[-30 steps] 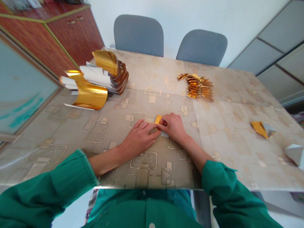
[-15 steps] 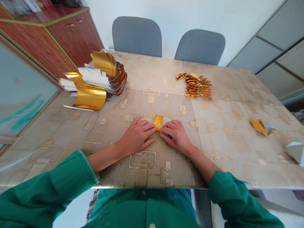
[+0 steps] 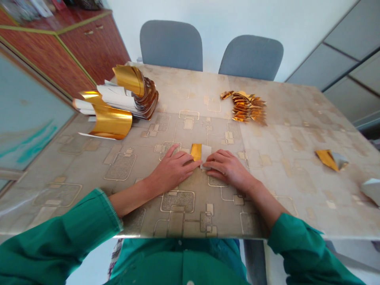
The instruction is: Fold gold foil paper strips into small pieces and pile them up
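Observation:
A small folded piece of gold foil paper [image 3: 196, 152] lies on the table in front of me, gold on its left and white on its right. My left hand [image 3: 173, 168] rests flat with its fingers spread, and its fingertips press on the paper's lower edge. My right hand [image 3: 227, 170] has its fingers bent and held together at the lower right corner of the white part. The thumb and fingers seem to pinch that edge, partly hidden by the hand.
At the far left stands a curved stack of gold paper sheets [image 3: 113, 122] with white backs. A row of folded gold pieces [image 3: 245, 107] sits at the back. Loose folded paper [image 3: 327, 159] and a white-grey piece [image 3: 371, 190] lie at right. Two chairs [image 3: 171, 45] stand behind the table.
My right hand has shifted a little to the right, and more of the paper's white part shows between the hands. My left fingertips have slid slightly right along the lower edge.

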Demonstrator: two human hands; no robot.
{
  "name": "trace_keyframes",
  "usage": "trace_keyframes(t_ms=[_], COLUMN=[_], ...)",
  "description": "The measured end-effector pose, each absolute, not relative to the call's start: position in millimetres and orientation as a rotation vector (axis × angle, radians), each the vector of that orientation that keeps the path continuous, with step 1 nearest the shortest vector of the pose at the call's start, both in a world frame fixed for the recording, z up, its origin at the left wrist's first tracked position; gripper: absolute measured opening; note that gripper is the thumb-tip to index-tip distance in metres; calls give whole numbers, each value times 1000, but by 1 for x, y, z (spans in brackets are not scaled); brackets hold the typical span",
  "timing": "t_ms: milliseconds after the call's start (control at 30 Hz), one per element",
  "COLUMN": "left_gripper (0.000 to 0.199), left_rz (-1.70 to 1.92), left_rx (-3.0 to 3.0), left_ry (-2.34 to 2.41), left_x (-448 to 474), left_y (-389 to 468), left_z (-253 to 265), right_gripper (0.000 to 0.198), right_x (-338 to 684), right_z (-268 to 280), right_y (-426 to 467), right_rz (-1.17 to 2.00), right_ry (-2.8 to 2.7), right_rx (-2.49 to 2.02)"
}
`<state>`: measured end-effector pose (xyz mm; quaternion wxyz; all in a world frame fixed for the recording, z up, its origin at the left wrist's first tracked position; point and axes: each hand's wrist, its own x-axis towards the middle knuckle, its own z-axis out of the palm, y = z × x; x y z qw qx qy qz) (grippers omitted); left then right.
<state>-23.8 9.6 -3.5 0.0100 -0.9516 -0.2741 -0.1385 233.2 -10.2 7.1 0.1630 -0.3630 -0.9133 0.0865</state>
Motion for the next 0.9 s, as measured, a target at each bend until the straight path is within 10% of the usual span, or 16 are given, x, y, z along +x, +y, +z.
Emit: trace_keyframes(t_ms=[900], left_gripper=[21], left_rz=[-796], left_rx=[-2965], left_ry=[-783], left_x=[-21], left_y=[13], left_z=[-12], right_gripper=[14], right_x=[229], right_z=[1], right_y=[-3], right_rz=[342], right_ry=[-2457], right_rx=[-958])
